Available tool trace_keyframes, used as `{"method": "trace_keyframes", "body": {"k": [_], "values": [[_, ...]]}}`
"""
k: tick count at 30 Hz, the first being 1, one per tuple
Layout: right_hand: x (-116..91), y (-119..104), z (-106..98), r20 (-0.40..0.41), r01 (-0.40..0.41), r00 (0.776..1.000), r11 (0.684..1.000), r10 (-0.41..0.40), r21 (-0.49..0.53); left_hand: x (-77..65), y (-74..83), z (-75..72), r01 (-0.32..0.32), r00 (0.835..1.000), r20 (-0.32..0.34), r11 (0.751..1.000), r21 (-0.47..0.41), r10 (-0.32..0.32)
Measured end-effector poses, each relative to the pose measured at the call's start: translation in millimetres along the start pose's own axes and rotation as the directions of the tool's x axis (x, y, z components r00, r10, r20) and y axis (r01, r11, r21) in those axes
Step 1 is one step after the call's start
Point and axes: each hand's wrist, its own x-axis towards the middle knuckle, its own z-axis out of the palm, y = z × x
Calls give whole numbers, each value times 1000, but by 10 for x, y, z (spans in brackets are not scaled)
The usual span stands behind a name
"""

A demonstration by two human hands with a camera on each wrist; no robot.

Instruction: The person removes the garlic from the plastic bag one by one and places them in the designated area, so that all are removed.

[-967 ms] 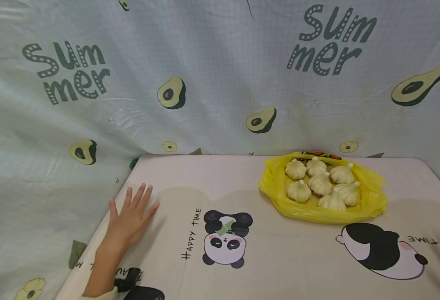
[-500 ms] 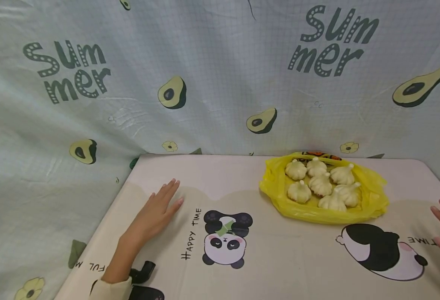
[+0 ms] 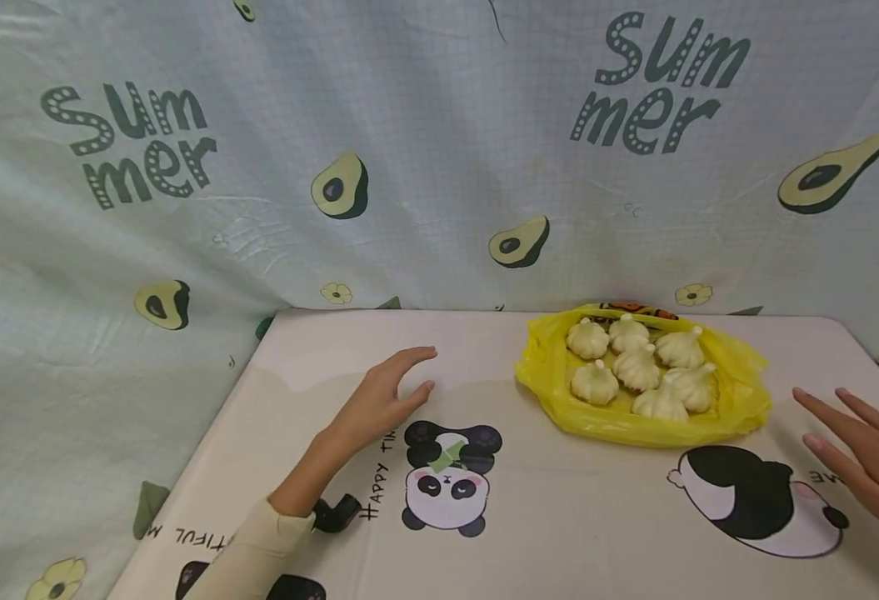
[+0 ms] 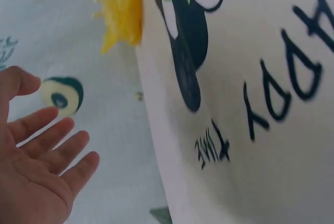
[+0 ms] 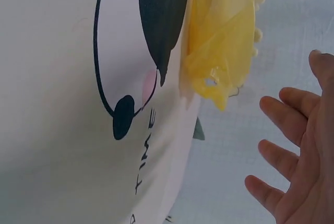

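Observation:
Several white garlic bulbs (image 3: pixel 636 367) sit in a yellow plastic bag (image 3: pixel 559 408) whose mouth is spread wide, at the back right of the table. My left hand (image 3: pixel 379 400) is over the table left of the bag, fingers loosely bent and holding nothing. On the bag's other side is my right hand (image 3: pixel 870 458), fingers apart and nearly straight, its fingertips a short way from the bag's right end. In the left wrist view the left hand (image 4: pixel 39 172) has a bare palm. The right wrist view shows the right hand (image 5: pixel 302 145) with nothing in it.
The table (image 3: pixel 581 517) wears a pale cover printed with pandas and lettering. Behind it and at the left hangs a light curtain (image 3: pixel 424 167) with avocado prints, close against the table's back edge. A black strap piece (image 3: pixel 337 512) shows at my left wrist.
My left hand has moved right toward the bag, its fingers going from spread to loosely bent. My right hand has come in from the right edge toward the bag. The bag stays put.

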Motion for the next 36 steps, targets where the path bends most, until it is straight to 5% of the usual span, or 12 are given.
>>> {"method": "trace_keyframes", "body": {"k": [7, 16, 30, 36], "values": [[180, -12, 12, 73, 6, 997, 987, -17, 161, 238, 130, 155, -119, 989, 80, 990, -73, 124], [445, -2, 38, 43, 60, 996, 960, -75, 274, 584, 362, 337, -225, 949, 187, 960, -167, 255], [927, 134, 108, 168, 108, 965, 891, -200, 440, 1093, 676, 532, -371, 835, 386, 919, -133, 392], [1007, 235, 123, 240, 64, 949, 868, -206, 493, 1241, 812, 629, -363, 821, 407, 916, -170, 400]]}}
